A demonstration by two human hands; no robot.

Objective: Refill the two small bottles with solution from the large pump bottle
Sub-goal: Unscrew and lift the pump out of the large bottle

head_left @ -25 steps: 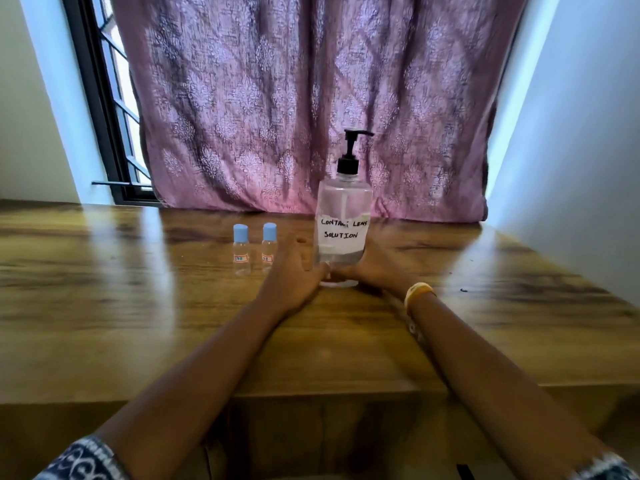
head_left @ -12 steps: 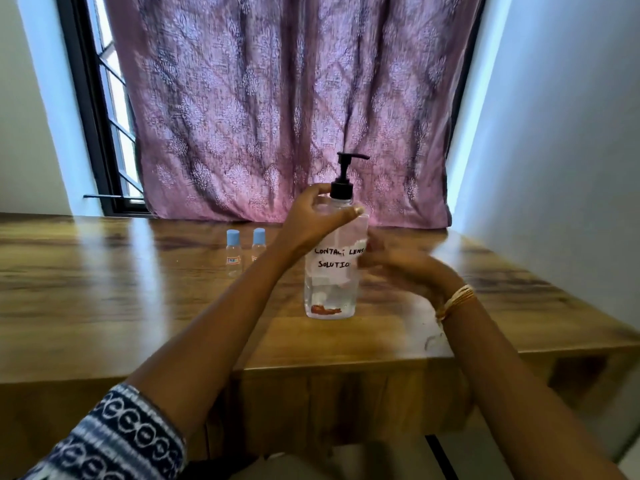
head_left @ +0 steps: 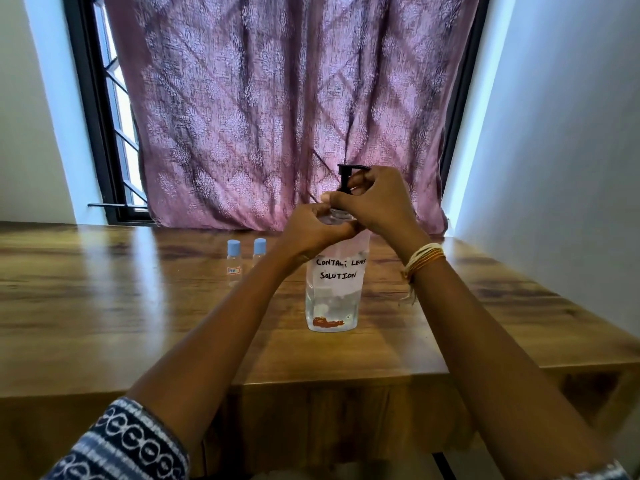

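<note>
Right hand: my right hand (head_left: 372, 202) is closed around the black pump head (head_left: 346, 178), fingers pinching the stem and collar. Looks like a twisting grip to me, either unlocking the pump or unscrewing it.

Left hand: left hand (head_left: 313, 230) is wrapped around the shoulder of the large pump bottle (head_left: 332, 289), clamped on so it stays put.

Pump bottle: upright on the tabletop (head_left: 104, 306), near the front edge, more or less straight ahead of me. Clear plastic with a handwritten "contact lens solution" label. Liquid seems to sit in the lower part, but with the glare through the plastic I can't say exactly how full it is.

Small bottles: the two small bottles (head_left: 233, 259) and (head_left: 259, 249) are just beside each other, behind and left of the big one, apart from it. Both upright, both with blue caps on. My left forearm covers part of the right one.

Behind it all: purple curtain (head_left: 277, 116) over the window, nothing else in the way.

Progress: honestly barely started. Nothing poured, neither small bottle opened, no hand on them.

Left to do: get the pump working or off, uncap both small bottles, bring each one to the spout, fill, recap.

Watch out: the little necks look narrow, so I'd expect drips if the nozzle isn't lined up.
</note>
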